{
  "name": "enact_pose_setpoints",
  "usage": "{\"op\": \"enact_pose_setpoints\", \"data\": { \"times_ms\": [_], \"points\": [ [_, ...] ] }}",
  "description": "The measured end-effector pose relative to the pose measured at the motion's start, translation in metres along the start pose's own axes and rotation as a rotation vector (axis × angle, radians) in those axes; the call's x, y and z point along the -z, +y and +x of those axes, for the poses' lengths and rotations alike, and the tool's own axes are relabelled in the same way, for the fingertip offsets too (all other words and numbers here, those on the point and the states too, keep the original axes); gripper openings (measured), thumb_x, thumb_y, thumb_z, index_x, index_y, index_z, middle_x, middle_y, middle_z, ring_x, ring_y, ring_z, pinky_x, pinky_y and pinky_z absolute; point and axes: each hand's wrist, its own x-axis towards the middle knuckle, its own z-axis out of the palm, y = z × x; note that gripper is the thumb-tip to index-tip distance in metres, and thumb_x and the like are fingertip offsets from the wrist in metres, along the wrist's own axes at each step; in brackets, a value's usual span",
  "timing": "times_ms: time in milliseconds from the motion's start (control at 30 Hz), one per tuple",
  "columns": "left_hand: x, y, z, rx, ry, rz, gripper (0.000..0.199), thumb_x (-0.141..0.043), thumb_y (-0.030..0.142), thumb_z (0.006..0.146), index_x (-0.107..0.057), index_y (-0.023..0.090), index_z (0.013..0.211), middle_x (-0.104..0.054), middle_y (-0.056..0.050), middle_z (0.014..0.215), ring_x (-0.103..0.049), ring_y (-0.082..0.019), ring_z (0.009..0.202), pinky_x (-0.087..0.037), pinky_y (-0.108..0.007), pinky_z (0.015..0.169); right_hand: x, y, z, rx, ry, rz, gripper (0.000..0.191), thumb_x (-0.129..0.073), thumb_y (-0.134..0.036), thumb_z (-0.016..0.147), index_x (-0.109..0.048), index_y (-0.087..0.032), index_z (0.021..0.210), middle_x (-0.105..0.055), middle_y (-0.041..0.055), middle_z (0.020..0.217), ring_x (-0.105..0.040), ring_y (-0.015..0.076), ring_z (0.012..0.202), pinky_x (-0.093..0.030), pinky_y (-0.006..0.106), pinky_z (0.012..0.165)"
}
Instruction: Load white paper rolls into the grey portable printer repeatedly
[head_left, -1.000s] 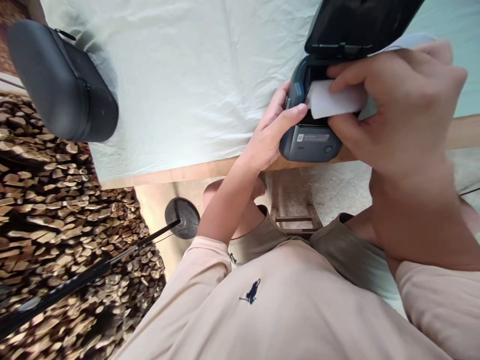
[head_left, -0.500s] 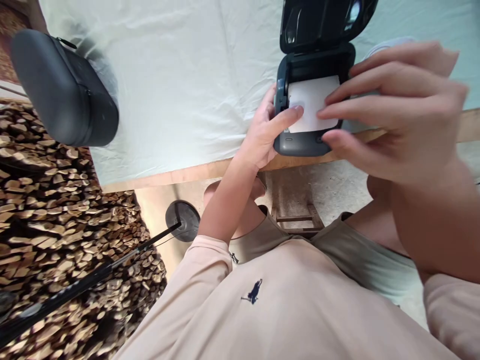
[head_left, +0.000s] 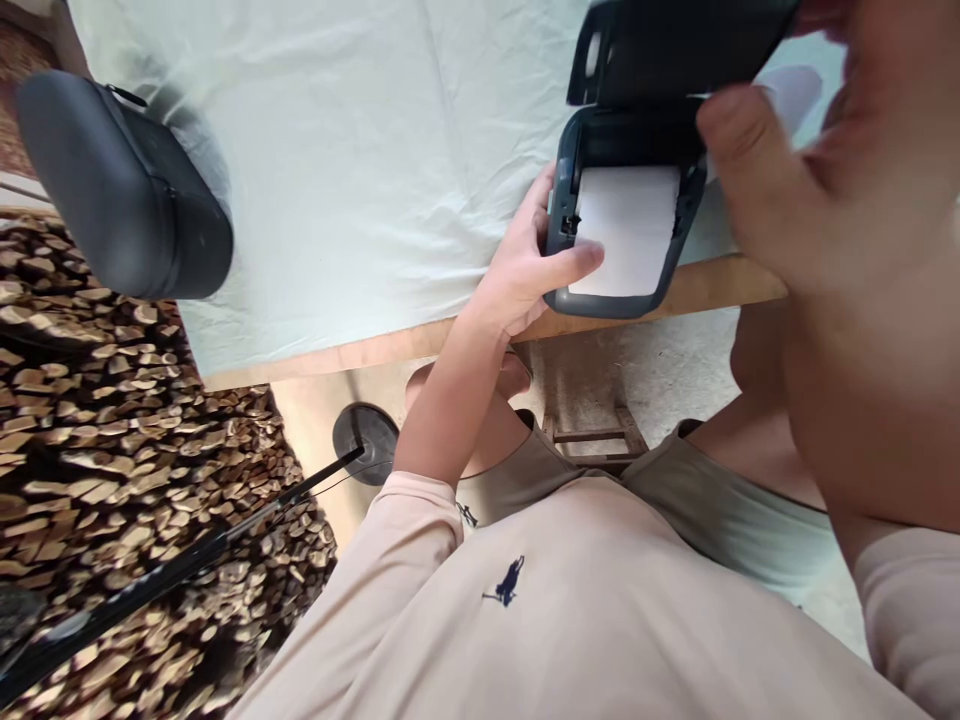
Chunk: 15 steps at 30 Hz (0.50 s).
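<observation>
The single view looks from the person's head, forward and steeply down, past the shirt (head_left: 585, 610) close below to the table (head_left: 337, 200) beyond; the right hand (head_left: 847, 190) looms nearer than the left hand (head_left: 527, 272).

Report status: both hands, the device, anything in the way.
Left hand gripping dark device at its left side. Right hand by raised lid, contact unclear. White paper inside. In the way: left thumb, over the paper's left edge.

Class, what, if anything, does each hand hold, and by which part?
Left hand: the dark device, by its left side, thumb over white paper. Right hand: beside the raised lid; hold unclear.
</observation>
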Motion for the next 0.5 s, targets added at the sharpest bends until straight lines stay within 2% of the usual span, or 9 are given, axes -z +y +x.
{"op": "enact_pose_setpoints", "data": {
  "times_ms": [67,133,200,300,400,500],
  "points": [
    [0.002,-0.002,0.001,-0.032,-0.02,0.024,0.053,-0.045,0.002,0.065,-0.034,0.022,0.112,-0.053,0.004,0.076,-0.05,-0.018,0.1,-0.038,-0.035,0.09,0.006,-0.003,-0.008,0.193,-0.065,-0.135,0.043,-0.033,-0.037,0.069,-0.04,-0.022,0.108,-0.038,-0.0041,0.107,-0.035,0.0005,0.105,-0.031,0.015,0.093],
    [0.004,-0.003,0.001,-0.066,-0.042,0.04,0.05,-0.045,0.003,0.066,-0.034,0.022,0.111,-0.053,0.005,0.076,-0.052,-0.016,0.096,-0.04,-0.033,0.087,0.01,-0.001,-0.013,0.274,-0.128,-0.198,0.04,-0.037,-0.038,0.066,-0.043,-0.025,0.104,-0.035,-0.0073,0.111,-0.036,0.0013,0.107,-0.031,0.019,0.095],
    [0.006,-0.004,0.001,-0.084,-0.092,0.013,0.047,-0.046,0.006,0.065,-0.037,0.023,0.108,-0.055,0.006,0.079,-0.054,-0.015,0.093,-0.043,-0.029,0.082,0.013,0.001,-0.014,0.287,-0.183,-0.225,0.037,-0.037,-0.04,0.065,-0.045,-0.028,0.1,-0.035,-0.0103,0.111,-0.037,0.001,0.105,-0.031,0.022,0.094],
    [0.008,-0.003,0.0,-0.08,-0.134,-0.101,0.036,-0.04,0.013,0.07,-0.042,0.022,0.105,-0.057,0.003,0.089,-0.05,-0.016,0.099,-0.045,-0.025,0.077,0.016,-0.001,-0.011,0.235,-0.173,-0.175,0.038,-0.032,-0.039,0.068,-0.044,-0.024,0.102,-0.038,-0.008,0.108,-0.037,-0.0004,0.104,-0.032,0.018,0.091],
    [0.006,-0.001,-0.002,0.007,-0.061,-0.223,0.035,-0.025,0.017,0.076,-0.046,0.014,0.103,-0.056,0.0,0.09,-0.043,-0.015,0.108,-0.042,-0.023,0.082,0.017,-0.009,-0.009,0.193,-0.174,-0.14,0.043,-0.031,-0.041,0.069,-0.039,-0.022,0.107,-0.04,-0.0053,0.106,-0.036,0.0002,0.104,-0.033,0.016,0.09],
    [0.003,-0.001,-0.005,0.063,0.037,-0.228,0.028,-0.032,0.019,0.075,-0.051,0.017,0.095,-0.058,-0.002,0.088,-0.042,-0.016,0.109,-0.04,-0.024,0.088,0.015,-0.019,-0.013,0.146,-0.255,-0.229,0.046,-0.031,-0.045,0.069,-0.033,-0.027,0.111,-0.038,-0.0075,0.108,-0.038,0.0019,0.102,-0.035,0.018,0.086]
  ]
}}
